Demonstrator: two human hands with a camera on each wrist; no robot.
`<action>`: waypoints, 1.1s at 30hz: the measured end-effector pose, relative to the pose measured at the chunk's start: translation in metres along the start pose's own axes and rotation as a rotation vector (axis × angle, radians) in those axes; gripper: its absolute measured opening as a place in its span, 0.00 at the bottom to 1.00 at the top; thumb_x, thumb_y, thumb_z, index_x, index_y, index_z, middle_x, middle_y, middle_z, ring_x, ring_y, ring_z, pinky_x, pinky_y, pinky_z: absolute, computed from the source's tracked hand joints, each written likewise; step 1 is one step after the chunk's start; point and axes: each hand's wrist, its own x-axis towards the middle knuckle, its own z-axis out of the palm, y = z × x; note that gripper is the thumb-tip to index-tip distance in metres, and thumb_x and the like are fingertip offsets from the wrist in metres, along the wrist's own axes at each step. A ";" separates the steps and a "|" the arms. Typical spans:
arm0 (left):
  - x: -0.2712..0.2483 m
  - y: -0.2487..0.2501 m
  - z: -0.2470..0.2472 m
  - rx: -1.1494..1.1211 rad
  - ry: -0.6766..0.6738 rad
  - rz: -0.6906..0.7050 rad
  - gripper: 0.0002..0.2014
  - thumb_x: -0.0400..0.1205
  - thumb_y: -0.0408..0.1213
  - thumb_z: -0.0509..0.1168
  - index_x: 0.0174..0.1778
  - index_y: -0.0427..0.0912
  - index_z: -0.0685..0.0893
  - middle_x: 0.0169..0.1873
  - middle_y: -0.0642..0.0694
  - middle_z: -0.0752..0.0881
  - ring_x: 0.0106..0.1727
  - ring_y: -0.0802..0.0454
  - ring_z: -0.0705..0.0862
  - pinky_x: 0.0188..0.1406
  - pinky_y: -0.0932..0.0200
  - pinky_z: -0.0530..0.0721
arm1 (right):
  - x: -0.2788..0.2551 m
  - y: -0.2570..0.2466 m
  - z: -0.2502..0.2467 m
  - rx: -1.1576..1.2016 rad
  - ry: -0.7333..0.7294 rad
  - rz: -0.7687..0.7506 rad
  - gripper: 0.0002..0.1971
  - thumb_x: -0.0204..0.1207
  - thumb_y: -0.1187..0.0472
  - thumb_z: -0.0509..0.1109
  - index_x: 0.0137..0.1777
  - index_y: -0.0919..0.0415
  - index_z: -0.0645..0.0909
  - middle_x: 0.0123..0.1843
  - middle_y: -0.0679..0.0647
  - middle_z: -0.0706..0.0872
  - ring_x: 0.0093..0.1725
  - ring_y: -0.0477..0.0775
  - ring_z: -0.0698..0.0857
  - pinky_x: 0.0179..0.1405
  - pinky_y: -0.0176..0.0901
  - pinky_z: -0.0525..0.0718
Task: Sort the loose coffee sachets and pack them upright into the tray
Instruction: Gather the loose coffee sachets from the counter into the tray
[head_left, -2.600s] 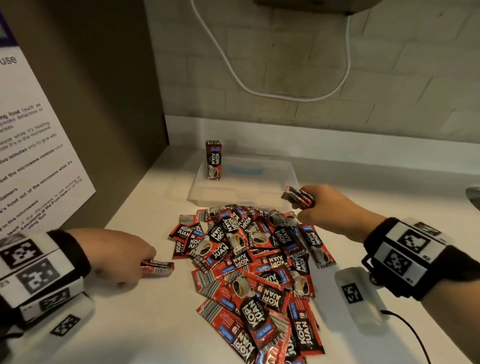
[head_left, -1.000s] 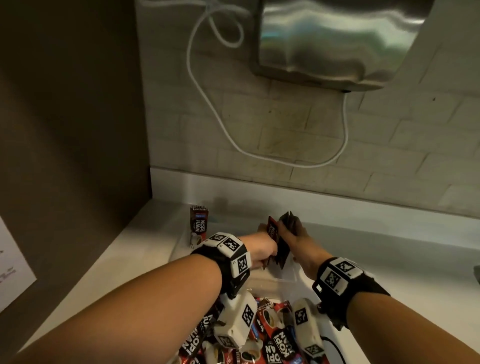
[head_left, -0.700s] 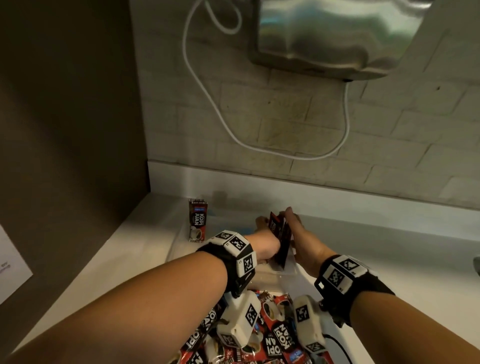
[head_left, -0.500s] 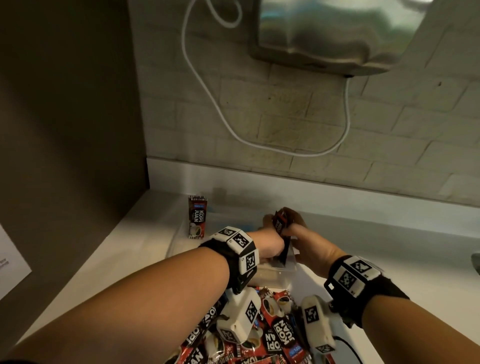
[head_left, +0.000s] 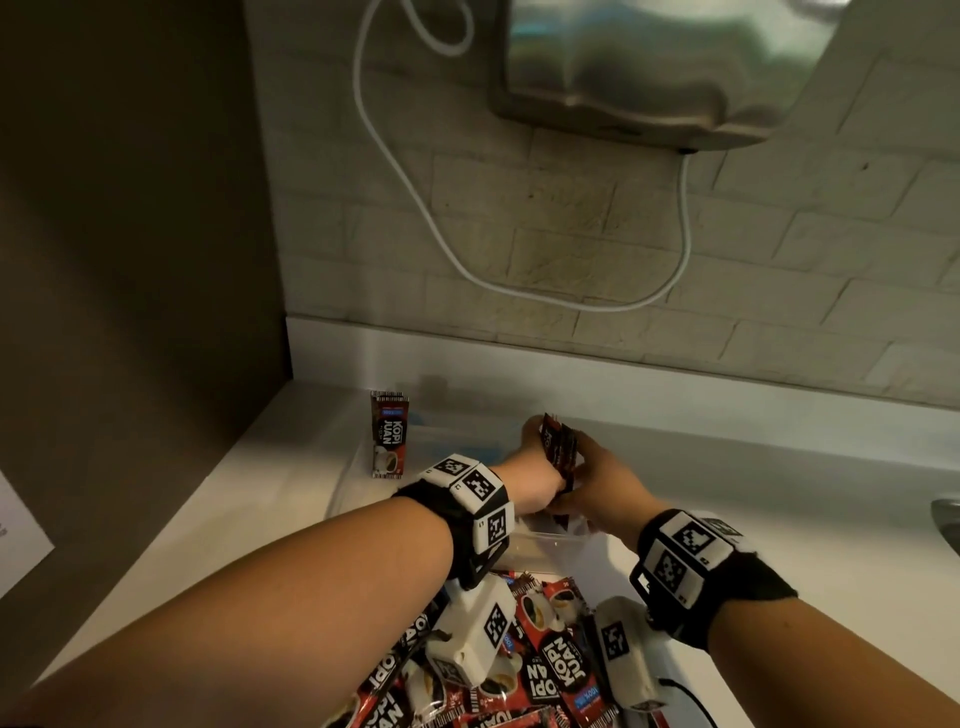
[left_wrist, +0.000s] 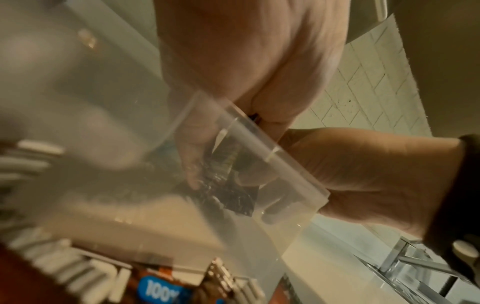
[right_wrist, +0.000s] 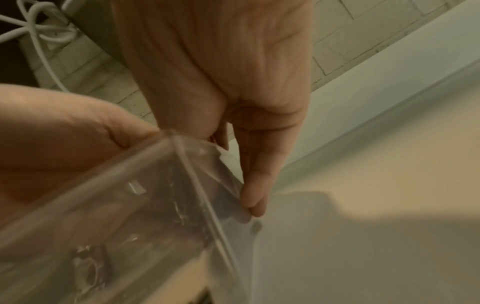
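My left hand (head_left: 530, 467) and right hand (head_left: 595, 475) meet over the right near corner of the clear plastic tray (head_left: 545, 538). Together they pinch a small stack of red-and-black coffee sachets (head_left: 558, 447), held upright with its lower end inside the tray. Through the tray wall (left_wrist: 259, 142) the left wrist view shows the sachets (left_wrist: 228, 185) between fingers of both hands. The right wrist view has one of my right fingers (right_wrist: 254, 185) pointing down along the tray corner (right_wrist: 187, 164). Some sachets (head_left: 389, 441) stand upright at the tray's far left corner. The loose pile (head_left: 545, 670) lies under my wrists.
The white counter (head_left: 260, 509) meets a dark panel (head_left: 130, 260) on the left and a brick wall (head_left: 571, 218) behind. A metal box (head_left: 649, 67) with a white cord (head_left: 467, 265) hangs above. A tap (head_left: 946, 519) sits at the right edge.
Each hand held sachets beside the pile 2.6 s ago; they have since come together at the tray. Over the last second the joined stack has sunk lower into the right near corner.
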 end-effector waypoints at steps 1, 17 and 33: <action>-0.003 0.001 -0.001 -0.013 -0.006 -0.008 0.31 0.86 0.27 0.57 0.82 0.37 0.49 0.73 0.34 0.68 0.74 0.39 0.72 0.76 0.49 0.70 | 0.002 0.000 0.001 -0.027 0.033 -0.012 0.42 0.64 0.63 0.82 0.76 0.51 0.66 0.60 0.58 0.86 0.54 0.58 0.86 0.48 0.51 0.88; -0.017 0.006 -0.011 0.251 -0.189 -0.076 0.43 0.83 0.26 0.61 0.84 0.40 0.36 0.70 0.30 0.73 0.67 0.37 0.78 0.55 0.55 0.78 | -0.003 -0.007 -0.011 0.158 -0.141 0.154 0.42 0.61 0.81 0.74 0.73 0.55 0.64 0.52 0.60 0.83 0.44 0.58 0.86 0.37 0.55 0.90; -0.007 -0.003 -0.001 0.263 -0.064 -0.098 0.37 0.87 0.37 0.58 0.84 0.42 0.40 0.70 0.35 0.75 0.67 0.40 0.79 0.70 0.45 0.78 | -0.012 -0.012 -0.020 0.251 -0.255 0.173 0.43 0.63 0.85 0.70 0.75 0.54 0.62 0.51 0.59 0.84 0.41 0.56 0.88 0.33 0.47 0.89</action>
